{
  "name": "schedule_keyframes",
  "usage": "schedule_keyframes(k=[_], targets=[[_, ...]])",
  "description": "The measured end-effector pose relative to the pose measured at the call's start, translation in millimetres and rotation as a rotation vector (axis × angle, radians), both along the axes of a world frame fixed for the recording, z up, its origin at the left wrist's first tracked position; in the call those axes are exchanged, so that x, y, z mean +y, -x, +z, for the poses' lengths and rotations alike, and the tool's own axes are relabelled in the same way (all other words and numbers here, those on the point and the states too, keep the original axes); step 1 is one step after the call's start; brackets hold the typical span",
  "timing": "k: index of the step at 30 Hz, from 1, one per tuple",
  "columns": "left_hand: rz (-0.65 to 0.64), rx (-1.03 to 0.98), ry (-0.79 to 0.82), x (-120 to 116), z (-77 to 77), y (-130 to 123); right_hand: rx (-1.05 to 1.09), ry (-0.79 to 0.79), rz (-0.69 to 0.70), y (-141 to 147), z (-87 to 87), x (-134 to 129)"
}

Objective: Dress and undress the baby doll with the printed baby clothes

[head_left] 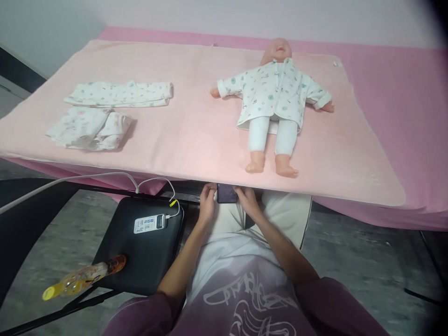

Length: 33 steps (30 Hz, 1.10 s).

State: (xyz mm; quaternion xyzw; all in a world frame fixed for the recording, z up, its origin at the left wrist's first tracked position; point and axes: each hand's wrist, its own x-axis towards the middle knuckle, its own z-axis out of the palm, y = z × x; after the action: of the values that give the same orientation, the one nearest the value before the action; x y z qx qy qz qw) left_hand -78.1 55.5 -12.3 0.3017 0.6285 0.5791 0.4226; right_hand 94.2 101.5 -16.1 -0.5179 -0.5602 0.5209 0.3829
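**Left hand (208,198) and right hand (247,199) share a dark phone (227,194)**

Head view: both hands grasp the phone from either side, at six o'clock just below centre, by the edge of the pink mat (189,140). From it, a dressed doll (272,95) lies at one o'clock, folded clothes (121,94) at ten, a power bank (149,224) at eight.

The left forearm (188,257) and right forearm (284,248) reach forward and converge over the lap (227,218); the left hand (208,198) and right hand (248,199) face each other, slightly apart, with fingers (210,186) bent inward.
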Motion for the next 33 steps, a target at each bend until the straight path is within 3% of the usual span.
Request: schedule_keyframes(k=[12, 24, 33], targets=[[-0.002, 0.045, -0.007, 6, -7.1, -4, 0.046, 0.01, 0.032, -4, -2.6, -2], [-0.02, 0.065, -0.032, 1, -6.1, -5, -0.085, -0.035, -0.08, 9, -7.1, 1], [-0.023, 0.09, -0.031, -3, -7.5, -4, 0.11, 0.004, -0.015, -4, -8.1, -2]])
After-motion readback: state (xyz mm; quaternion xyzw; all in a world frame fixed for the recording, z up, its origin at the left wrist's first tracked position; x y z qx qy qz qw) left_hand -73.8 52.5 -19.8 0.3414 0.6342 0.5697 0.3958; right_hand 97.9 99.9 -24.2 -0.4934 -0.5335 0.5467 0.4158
